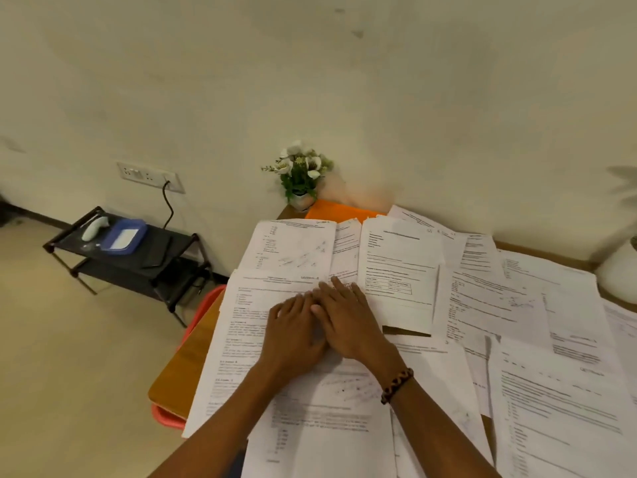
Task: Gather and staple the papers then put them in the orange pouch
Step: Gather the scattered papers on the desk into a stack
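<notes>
Centre frame, left hand (293,334) and right hand (348,322) lie flat side by side on the papers (517,339), fingers straight, holding nothing, probably pinning sheets before raking them together. Papers are spread loose and overlapping across the table (179,374). Orange pouch (336,211) sits upper centre by the flower pot (301,174), partly buried under sheets; no stapler visible.

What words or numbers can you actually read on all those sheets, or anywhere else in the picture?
None can be read for certain.
Printed papers covering the table: lines, headings and a small grid show, all too blurred to read.
Sheet under the left hand and right hand: blurred too.
Orange pouch: no text visible.
Wall socket plate: no label legible.
</notes>
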### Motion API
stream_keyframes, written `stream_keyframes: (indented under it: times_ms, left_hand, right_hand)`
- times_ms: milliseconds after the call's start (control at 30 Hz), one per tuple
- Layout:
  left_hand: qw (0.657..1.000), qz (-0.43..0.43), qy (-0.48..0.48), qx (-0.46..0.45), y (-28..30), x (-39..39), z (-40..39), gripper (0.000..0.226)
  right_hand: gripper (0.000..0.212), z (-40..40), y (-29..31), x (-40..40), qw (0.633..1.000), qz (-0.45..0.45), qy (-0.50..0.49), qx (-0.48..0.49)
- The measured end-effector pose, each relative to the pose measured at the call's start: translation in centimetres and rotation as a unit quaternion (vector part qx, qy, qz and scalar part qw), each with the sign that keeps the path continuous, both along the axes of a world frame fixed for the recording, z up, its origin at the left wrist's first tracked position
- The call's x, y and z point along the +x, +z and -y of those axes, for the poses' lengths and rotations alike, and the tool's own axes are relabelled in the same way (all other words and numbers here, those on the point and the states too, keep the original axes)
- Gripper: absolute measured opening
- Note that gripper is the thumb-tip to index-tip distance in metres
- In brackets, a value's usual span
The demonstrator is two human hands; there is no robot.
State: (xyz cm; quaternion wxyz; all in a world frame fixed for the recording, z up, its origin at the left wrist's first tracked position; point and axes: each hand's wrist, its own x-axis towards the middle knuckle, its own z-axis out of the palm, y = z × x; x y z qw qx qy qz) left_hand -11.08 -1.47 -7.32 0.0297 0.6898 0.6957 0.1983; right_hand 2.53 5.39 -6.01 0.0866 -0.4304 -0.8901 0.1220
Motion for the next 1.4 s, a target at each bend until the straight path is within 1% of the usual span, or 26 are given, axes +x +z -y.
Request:
stream_keyframes:
  times_ms: [67,100,133,200,300,367,467,567,633,700,767,833,867,933,1000,1067,1133,1200,1267,1333,1400]
  left_hand:
    - [0.998,0.038,0.007,0.042,0.4,-1.2,-0.6,0.041]
    - [0.997,0.055,0.015,0.051,0.4,-1.9,-1.0,0.039]
    - [0.996,0.067,0.022,0.053,0.4,-2.7,-1.6,0.043]
    - [0.997,0.060,0.031,0.031,0.2,-4.1,-3.2,0.061]
    - [0.998,0.012,0.036,-0.053,0.1,-5.0,-5.3,0.090]
    - [0.996,-0.010,0.046,-0.077,-0.5,-4.7,-5.5,0.096]
    - [0.996,-0.038,0.050,-0.062,-1.4,-3.6,-5.1,0.089]
    - [0.995,-0.054,0.050,-0.060,-1.5,-3.1,-4.9,0.087]
    - [0.995,-0.068,0.053,-0.048,-1.1,-3.0,-4.9,0.086]
    - [0.995,-0.082,0.055,-0.022,-0.9,-3.1,-4.9,0.082]
    - [0.995,-0.087,0.057,0.010,-0.6,-3.3,-5.3,0.071]
    - [0.996,-0.066,0.055,0.027,-0.2,-3.6,-6.4,0.064]
    - [0.997,-0.050,0.047,0.029,-0.2,-3.8,-7.1,0.064]
    - [0.999,-0.038,0.018,0.009,-0.1,-4.1,-8.6,0.073]
    - [0.997,-0.056,-0.020,-0.040,-0.3,-4.2,-9.8,0.081]
    - [0.992,-0.079,-0.037,-0.086,-0.7,-4.0,-10.4,0.086]
    - [0.992,-0.086,-0.030,-0.084,-1.0,-3.8,-10.3,0.087]
    - [0.993,-0.091,-0.020,-0.068,-1.2,-3.6,-10.1,0.084]
    - [0.994,-0.096,-0.015,-0.059,-1.4,-3.6,-10.1,0.080]
    - [0.993,-0.103,-0.014,-0.053,-1.3,-3.4,-10.3,0.077]
    - [0.993,-0.107,-0.012,-0.048,-1.2,-3.2,-10.4,0.075]
  right_hand:
    - [0.060,-0.2,-0.4,-0.2,1.000,-0.011,-0.003,-0.015]
    - [0.056,-0.3,-0.5,-0.1,1.000,-0.015,-0.002,-0.010]
    - [0.054,-0.4,-0.7,0.0,1.000,-0.017,0.000,-0.001]
    - [0.048,-0.4,-0.8,0.0,0.999,-0.039,-0.001,0.011]
    - [0.039,-0.9,-0.6,-0.3,0.997,-0.078,-0.006,0.017]
    - [0.032,-1.7,-0.4,-0.6,0.995,-0.100,-0.009,0.020]
    - [0.032,-3.5,0.3,-1.1,0.991,-0.127,-0.053,0.007]
    - [0.043,-5.7,0.8,-1.6,0.990,-0.073,-0.116,-0.015]
    - [0.049,-6.7,0.4,-1.9,0.995,-0.033,-0.096,-0.014]
    - [0.050,-7.1,-0.3,-2.1,0.998,-0.008,-0.066,-0.004]
    - [0.047,-6.9,-0.7,-2.1,0.998,-0.022,-0.063,-0.008]
    - [0.039,-6.9,-0.9,-1.9,0.996,-0.059,-0.068,-0.006]
    - [0.033,-6.9,-1.0,-1.8,0.994,-0.081,-0.070,0.001]
    - [0.022,-6.9,-1.0,-1.6,0.990,-0.121,-0.075,0.008]
    - [0.021,-6.9,-0.4,-1.5,0.987,-0.140,-0.078,0.000]
    - [0.031,-7.3,0.2,-1.3,0.988,-0.123,-0.091,0.019]
    - [0.042,-8.3,0.3,-0.8,0.989,-0.059,-0.120,0.060]
    - [0.047,-9.0,0.1,-0.2,0.988,0.001,-0.139,0.061]
    - [0.049,-9.1,-0.3,0.3,0.990,0.029,-0.132,0.044]
    - [0.048,-9.0,-0.5,0.7,0.992,0.027,-0.119,0.044]
    - [0.040,-9.4,-0.1,1.0,0.992,0.015,-0.111,0.056]
